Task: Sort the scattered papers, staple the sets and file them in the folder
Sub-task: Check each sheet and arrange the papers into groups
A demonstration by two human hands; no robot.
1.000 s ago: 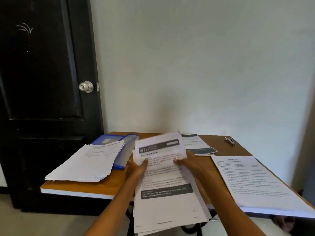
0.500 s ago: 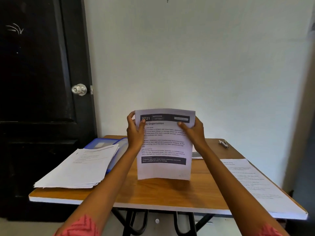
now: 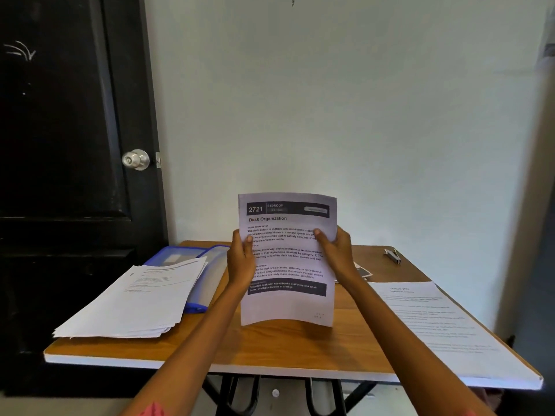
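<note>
Gripping the upright paper set [image 3: 286, 259] between them, left hand [image 3: 240, 259] and right hand [image 3: 338, 250] clamp its side edges.

Both bare forearms reached up from the lower frame toward its centre. The left hand [image 3: 240, 259] and right hand [image 3: 338, 250] were raised, fingers curled, thumbs forward, each pinching a side edge of the paper set [image 3: 286, 259].

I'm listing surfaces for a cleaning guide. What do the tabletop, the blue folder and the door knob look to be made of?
Tabletop: looks like wood-grain laminate or veneer on board, with a slight sheen and a pale edge band; real wood can't be ruled out.
Blue folder: probably translucent plastic, with a glossy, frosted flap and blue trim.
Door knob: apparently metal, polished silver with bright reflections.
</note>
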